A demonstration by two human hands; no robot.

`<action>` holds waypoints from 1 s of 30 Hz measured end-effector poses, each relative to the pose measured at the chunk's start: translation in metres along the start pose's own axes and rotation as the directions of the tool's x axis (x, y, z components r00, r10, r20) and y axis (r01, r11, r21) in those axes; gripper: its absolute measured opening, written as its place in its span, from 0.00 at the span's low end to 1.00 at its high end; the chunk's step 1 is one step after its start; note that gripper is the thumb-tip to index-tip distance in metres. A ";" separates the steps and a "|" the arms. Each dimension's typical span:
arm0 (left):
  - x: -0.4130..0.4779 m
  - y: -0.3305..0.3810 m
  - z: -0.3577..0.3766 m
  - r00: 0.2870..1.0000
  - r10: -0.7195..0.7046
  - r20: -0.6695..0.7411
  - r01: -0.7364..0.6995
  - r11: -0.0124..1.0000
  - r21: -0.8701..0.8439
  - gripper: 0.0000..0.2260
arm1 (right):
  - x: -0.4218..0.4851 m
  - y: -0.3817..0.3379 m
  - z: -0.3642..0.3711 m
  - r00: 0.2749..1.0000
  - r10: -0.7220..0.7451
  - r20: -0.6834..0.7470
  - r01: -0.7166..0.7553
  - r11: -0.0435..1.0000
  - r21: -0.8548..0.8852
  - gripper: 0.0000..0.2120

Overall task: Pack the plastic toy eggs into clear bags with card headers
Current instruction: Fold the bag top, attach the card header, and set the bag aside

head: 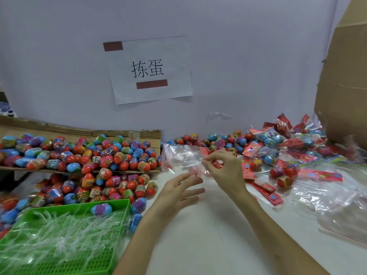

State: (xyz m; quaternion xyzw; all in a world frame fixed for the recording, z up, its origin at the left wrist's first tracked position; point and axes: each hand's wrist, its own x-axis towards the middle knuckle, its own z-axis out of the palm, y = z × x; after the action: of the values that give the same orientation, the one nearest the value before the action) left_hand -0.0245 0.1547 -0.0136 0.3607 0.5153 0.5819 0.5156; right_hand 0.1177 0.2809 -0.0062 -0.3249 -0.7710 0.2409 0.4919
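right hand (224,169) pinches the edge of a clear bag (182,155) between thumb and forefinger, other fingers loosely curled; bag hangs left of that hand, above the worktop (208,235) near its middle. Thin glossy film, crinkled, something red showing through

left hand (178,192) just below the bag, fingers straight and spread, gripping nothing, blurred; can't tell if fingertips touch the film

eggs (79,153): smooth plastic, red, blue or purple shells with printed wrap bands, heaped on a raised cardboard sheet (127,133) at the worktop's left rear, more loose beneath it toward the left edge

green basket (85,263) at near left corner, rigid plastic with grid floor, filled with shredded clear strips (59,235); one blue egg (101,209) lies on them by the far rim

filled bags (274,137) piled at right rear among more eggs. Flat red card headers (268,192) fanned just right of the right wrist. Stack of empty bags (341,211) at the right edge, shiny and wrinkled. Brown cardboard box (345,86) stands at the far right corner
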 end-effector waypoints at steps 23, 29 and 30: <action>0.004 0.006 -0.004 0.957 0.129 -0.262 -0.167 0.978 -0.128 0.26 | -0.005 -0.015 0.001 0.997 -0.081 -0.014 0.082 0.995 0.065 0.04; 0.001 0.018 -0.027 0.938 0.056 -0.342 -0.184 0.916 -0.356 0.15 | -0.004 -0.017 -0.005 0.990 -0.116 0.082 0.105 0.986 0.126 0.06; 0.000 0.020 -0.027 0.944 0.035 -0.329 -0.164 0.913 -0.374 0.16 | -0.004 -0.017 -0.007 0.989 -0.111 0.099 0.098 0.987 0.130 0.08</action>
State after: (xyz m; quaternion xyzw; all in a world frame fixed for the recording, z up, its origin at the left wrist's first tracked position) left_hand -0.0544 0.1499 0.0004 0.1773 0.4432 0.7498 0.4583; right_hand 0.1212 0.2669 0.0061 -0.2394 -0.7956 0.2792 0.4815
